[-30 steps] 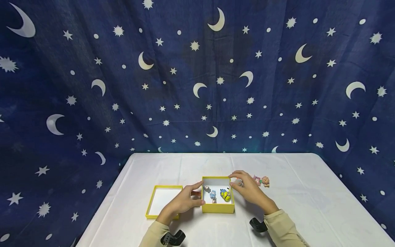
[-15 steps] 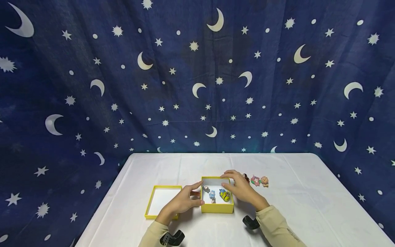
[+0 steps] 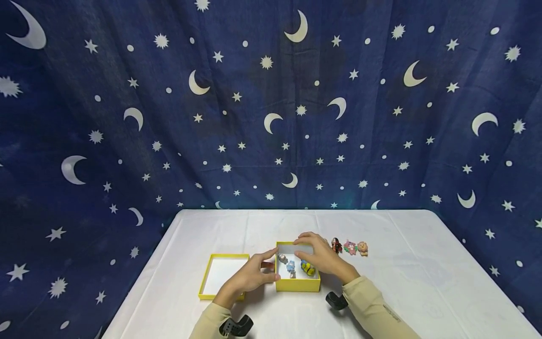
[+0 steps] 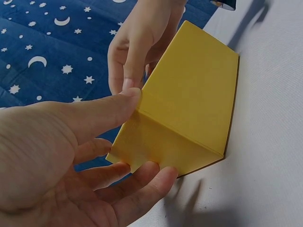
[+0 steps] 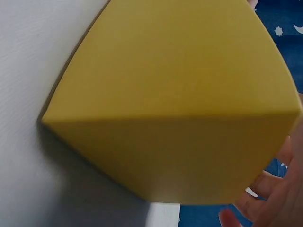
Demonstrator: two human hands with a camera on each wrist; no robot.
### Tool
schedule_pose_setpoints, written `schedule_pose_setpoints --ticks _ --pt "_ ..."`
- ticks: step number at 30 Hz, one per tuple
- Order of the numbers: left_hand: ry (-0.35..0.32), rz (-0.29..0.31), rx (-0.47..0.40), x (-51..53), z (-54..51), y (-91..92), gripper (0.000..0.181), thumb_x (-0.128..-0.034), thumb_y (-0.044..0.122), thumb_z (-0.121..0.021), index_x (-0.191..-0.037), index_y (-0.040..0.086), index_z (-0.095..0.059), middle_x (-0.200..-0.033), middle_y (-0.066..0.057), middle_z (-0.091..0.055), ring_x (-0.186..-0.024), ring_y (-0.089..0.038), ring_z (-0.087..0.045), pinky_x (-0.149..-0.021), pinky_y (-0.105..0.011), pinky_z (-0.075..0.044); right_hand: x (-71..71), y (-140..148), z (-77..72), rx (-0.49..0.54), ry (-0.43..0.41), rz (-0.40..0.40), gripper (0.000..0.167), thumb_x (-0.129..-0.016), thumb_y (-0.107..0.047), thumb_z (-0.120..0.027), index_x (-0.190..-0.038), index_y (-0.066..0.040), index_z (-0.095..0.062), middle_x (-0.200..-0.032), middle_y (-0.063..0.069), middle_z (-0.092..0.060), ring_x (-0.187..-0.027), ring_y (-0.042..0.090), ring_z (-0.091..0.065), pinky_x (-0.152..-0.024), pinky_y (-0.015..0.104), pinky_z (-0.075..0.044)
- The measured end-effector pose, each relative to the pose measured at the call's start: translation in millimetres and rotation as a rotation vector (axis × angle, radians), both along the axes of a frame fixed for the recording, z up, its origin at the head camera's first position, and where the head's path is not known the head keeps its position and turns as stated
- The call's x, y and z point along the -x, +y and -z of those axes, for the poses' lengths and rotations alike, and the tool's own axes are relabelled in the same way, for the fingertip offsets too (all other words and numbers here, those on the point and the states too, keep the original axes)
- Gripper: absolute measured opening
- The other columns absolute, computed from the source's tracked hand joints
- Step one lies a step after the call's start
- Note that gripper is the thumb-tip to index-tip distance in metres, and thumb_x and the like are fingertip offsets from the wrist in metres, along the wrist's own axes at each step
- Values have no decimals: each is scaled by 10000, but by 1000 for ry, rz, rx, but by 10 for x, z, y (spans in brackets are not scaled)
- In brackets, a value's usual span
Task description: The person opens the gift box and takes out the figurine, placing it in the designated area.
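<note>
A yellow box [image 3: 298,285] with a white inside stands open-topped on the table. Inside it lie small toy figures: a brownish one [image 3: 282,258], a pale blue one [image 3: 290,266] and a yellow-and-blue one [image 3: 307,268], partly behind my right hand. My left hand [image 4: 109,156] holds the box's left side, thumb by the front corner and fingers against the wall. Over the box's back right part is my right hand [image 3: 319,254], thumb and fingers apart; nothing shows between them. Their tips are hidden in the right wrist view, where yellow walls fill most of the picture.
A shallow yellow-rimmed lid [image 3: 224,275] lies to the left, white inside facing up. Right of the box, toy figures lie in a row: a dark red one [image 3: 336,245], a pink one [image 3: 350,247] and a tan one [image 3: 362,248]. A starry blue curtain [image 3: 271,108] hangs behind the table.
My right hand has moved left from the box's right edge to over its inside, uncovering the dark red figure. My left hand and the box have stayed in place.
</note>
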State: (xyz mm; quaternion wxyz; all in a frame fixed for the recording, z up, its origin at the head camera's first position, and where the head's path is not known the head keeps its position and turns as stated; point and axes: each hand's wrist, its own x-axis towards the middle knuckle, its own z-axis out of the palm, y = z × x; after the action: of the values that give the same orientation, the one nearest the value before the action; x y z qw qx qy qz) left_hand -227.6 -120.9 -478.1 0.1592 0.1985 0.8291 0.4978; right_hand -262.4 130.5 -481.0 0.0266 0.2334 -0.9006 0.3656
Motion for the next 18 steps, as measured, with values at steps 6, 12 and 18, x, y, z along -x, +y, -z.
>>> schedule_pose_setpoints --ticks 6,12,18 --pt "1 3 -1 5 1 -3 744 -916 128 -736 -1561 53 -372 -1594 -169 -420 -1284 -339 -580 -1102 -578 -419 35 -91 -24 -22 -22 -30 275 -952 -255 -704 -1199 -139 -736 -1383 157 -605 -1325 353 -527 -1107 665 -313" --pt "-7 0 0 8 4 -9 743 -915 134 -740 -1562 76 -381 -1598 -147 -420 -1290 -331 -577 -1109 -579 -412 68 -179 -37 -56 -39 -66 285 -938 -247 -723 -1190 -113 -742 -1396 168 -592 -1322 368 -515 -1096 667 -344" --pt "1 11 -4 23 11 -17 735 -918 134 -738 -1560 75 -384 -1601 -129 -420 -1286 -326 -581 -1079 -544 -450 103 -280 -27 -85 -18 -84 272 -917 -239 -747 -1145 -92 -761 -1377 177 -603 -1306 356 -527 -1099 648 -325"
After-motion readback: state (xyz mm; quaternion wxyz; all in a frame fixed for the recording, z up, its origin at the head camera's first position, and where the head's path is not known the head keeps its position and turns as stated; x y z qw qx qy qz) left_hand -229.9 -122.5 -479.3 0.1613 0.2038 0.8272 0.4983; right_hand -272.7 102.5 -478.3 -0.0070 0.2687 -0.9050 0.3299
